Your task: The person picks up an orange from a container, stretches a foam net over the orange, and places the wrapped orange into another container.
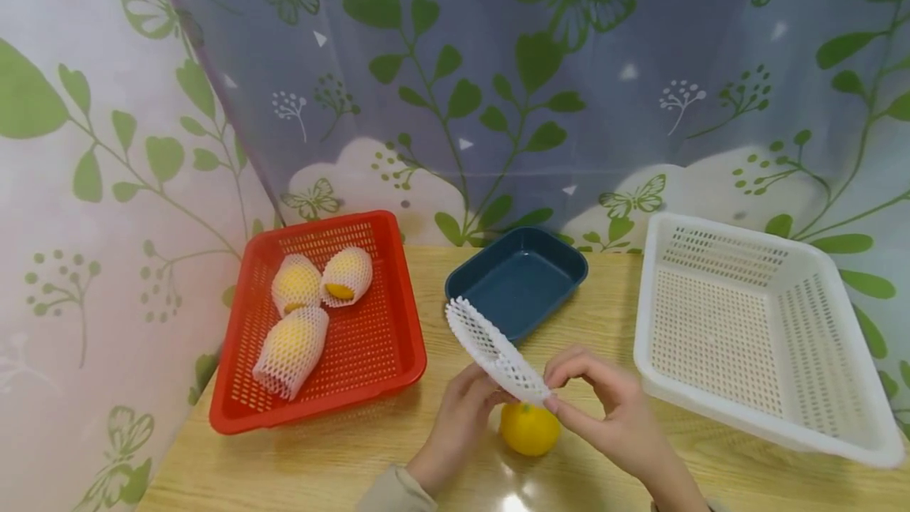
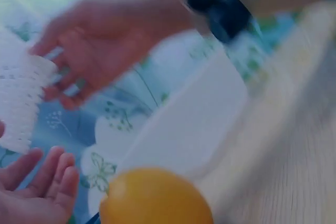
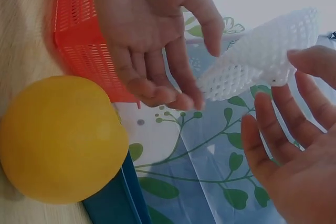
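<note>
Both hands hold a white foam fruit net (image 1: 498, 354) above the table, its mesh flattened and tilted. The right hand (image 1: 604, 405) pinches its lower right end between thumb and index finger. At its near left side is the left hand (image 1: 465, 417), with the net's edge between thumb and index finger; the other fingers extend loosely in the right wrist view, where this hand (image 3: 152, 40) is at upper left. Below the net, a round yellow-orange fruit (image 1: 529, 431) with a small green stem spot sits unwrapped on the table, touched by neither hand.
On the left, a red basket (image 1: 408, 338) contains several yellow fruits (image 1: 291, 342) in white foam nets. A dark blue tray (image 1: 526, 283) lies behind the hands. To the right stands a white basket (image 1: 718, 338). Patterned curtains (image 1: 469, 85) hang behind the wooden table (image 1: 441, 480).
</note>
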### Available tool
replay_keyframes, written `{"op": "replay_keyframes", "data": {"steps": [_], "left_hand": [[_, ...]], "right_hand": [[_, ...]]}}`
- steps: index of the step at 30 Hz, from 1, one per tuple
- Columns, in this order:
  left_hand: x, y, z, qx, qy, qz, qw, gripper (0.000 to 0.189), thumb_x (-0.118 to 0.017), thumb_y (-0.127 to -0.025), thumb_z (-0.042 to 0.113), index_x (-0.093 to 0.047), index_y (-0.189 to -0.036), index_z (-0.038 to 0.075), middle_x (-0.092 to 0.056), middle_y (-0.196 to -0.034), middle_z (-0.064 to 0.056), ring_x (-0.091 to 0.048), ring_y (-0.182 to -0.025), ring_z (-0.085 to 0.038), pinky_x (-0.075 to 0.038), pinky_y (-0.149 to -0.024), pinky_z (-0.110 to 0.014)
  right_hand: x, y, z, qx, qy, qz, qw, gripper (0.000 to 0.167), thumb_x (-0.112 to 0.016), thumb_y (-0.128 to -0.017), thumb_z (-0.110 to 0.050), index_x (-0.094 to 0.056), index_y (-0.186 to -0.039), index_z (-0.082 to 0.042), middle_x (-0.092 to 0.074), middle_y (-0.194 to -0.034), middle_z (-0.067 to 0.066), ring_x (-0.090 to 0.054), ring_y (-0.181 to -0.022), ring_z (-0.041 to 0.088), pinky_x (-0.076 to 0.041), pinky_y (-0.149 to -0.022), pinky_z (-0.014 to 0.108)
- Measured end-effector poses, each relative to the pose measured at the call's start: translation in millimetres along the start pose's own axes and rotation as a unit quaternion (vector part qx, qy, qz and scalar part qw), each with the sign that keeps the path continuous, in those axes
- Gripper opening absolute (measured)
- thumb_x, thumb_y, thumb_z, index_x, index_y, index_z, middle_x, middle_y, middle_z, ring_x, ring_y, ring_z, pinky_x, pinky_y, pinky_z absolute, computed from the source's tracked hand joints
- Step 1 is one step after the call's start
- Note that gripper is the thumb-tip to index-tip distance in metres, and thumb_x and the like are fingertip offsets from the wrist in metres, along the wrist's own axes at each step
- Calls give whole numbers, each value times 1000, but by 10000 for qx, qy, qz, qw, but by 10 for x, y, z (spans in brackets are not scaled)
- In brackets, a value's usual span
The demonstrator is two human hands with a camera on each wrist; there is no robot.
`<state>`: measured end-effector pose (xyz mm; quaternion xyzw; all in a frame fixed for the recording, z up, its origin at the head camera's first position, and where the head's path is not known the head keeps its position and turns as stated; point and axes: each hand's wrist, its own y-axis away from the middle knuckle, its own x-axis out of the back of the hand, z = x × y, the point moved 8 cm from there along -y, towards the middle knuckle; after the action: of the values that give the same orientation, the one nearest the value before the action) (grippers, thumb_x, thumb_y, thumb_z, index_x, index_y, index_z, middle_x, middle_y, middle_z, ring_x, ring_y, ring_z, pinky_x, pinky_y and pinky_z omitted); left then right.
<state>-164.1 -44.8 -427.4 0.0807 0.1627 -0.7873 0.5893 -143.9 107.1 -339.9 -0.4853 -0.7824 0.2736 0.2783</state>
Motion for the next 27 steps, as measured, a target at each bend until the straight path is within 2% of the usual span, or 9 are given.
{"op": "replay_keyframes", "data": {"steps": [2, 6, 8, 10, 14, 16, 20, 23, 27], "left_hand": [[-39, 26, -23, 401, 714, -93, 9966, 34, -45, -103, 17, -58, -133, 4, -62, -121, -1, -57, -111, -15, -44, -101, -33], [-106, 75, -16, 715, 1503, -369, 9854, 25, -44, -103, 20, -63, -119, 20, -63, -112, 4, -55, -110, -12, -41, -102, -32], [-138, 90, -14, 846, 1918, -478, 9766, 25, -41, -101, 14, -62, -114, 17, -61, -109, 3, -55, -106, -12, -41, -98, -31], [-168, 100, -22, 1046, 2378, -514, 9643, 27, -38, -97, 9, -60, -114, 13, -60, -109, 2, -54, -103, -12, -41, -95, -28], [-211, 119, -14, 1239, 3226, -561, 9367, 34, -32, -88, 5, -57, -111, 9, -58, -109, 0, -52, -101, -13, -41, -91, -26], [-233, 128, 12, 1167, 3490, -711, 9271, 33, -33, -84, 5, -58, -105, 10, -58, -104, 0, -53, -97, -12, -41, -89, -26], [-281, 149, 64, 1010, 3804, -1134, 9123, 29, -40, -79, 9, -59, -99, 12, -59, -101, 1, -53, -96, -11, -40, -90, -27], [-308, 170, 79, 1050, 3889, -1350, 9053, 30, -45, -75, 13, -59, -102, 12, -58, -104, 1, -52, -99, -12, -40, -92, -28], [-338, 204, 94, 1087, 3917, -1639, 8989, 32, -47, -73, 14, -57, -103, 11, -55, -106, 1, -50, -100, -12, -39, -92, -27]], "right_hand": [[-25, 21, -4, 28, -82, -127, 9999, 44, -67, -70, 29, -63, -102, 0, -64, -99, 12, -59, -92, 21, -49, -85, 26], [-68, 73, 12, 77, -193, -353, 9992, 44, -69, -69, 27, -63, -101, -2, -63, -98, 11, -59, -91, 22, -49, -83, 27], [-79, 102, 34, 19, -255, -448, 9987, 43, -71, -70, 25, -62, -102, -3, -63, -97, 10, -59, -92, 21, -49, -83, 27], [-80, 125, 62, -111, -270, -532, 9982, 44, -72, -71, 24, -62, -103, -3, -62, -97, 8, -58, -92, 20, -49, -83, 28], [-60, 172, 180, -724, -141, -661, 9951, 49, -73, -73, 21, -59, -113, -5, -65, -104, 3, -60, -96, 14, -50, -84, 28], [-56, 190, 238, -1072, -131, -763, 9912, 52, -73, -75, 19, -57, -119, -4, -66, -109, -1, -61, -100, 11, -51, -84, 28], [-70, 198, 271, -1360, -457, -986, 9847, 58, -69, -79, 18, -50, -132, 4, -68, -114, -1, -62, -104, 11, -51, -87, 28], [-88, 198, 270, -1400, -631, -1186, 9810, 64, -68, -81, 16, -44, -139, 7, -67, -114, 2, -63, -104, 14, -51, -88, 29], [-126, 229, 315, -1778, -861, -1519, 9684, 65, -70, -82, 11, -45, -142, 5, -64, -123, 6, -61, -108, 17, -51, -90, 31]]}}
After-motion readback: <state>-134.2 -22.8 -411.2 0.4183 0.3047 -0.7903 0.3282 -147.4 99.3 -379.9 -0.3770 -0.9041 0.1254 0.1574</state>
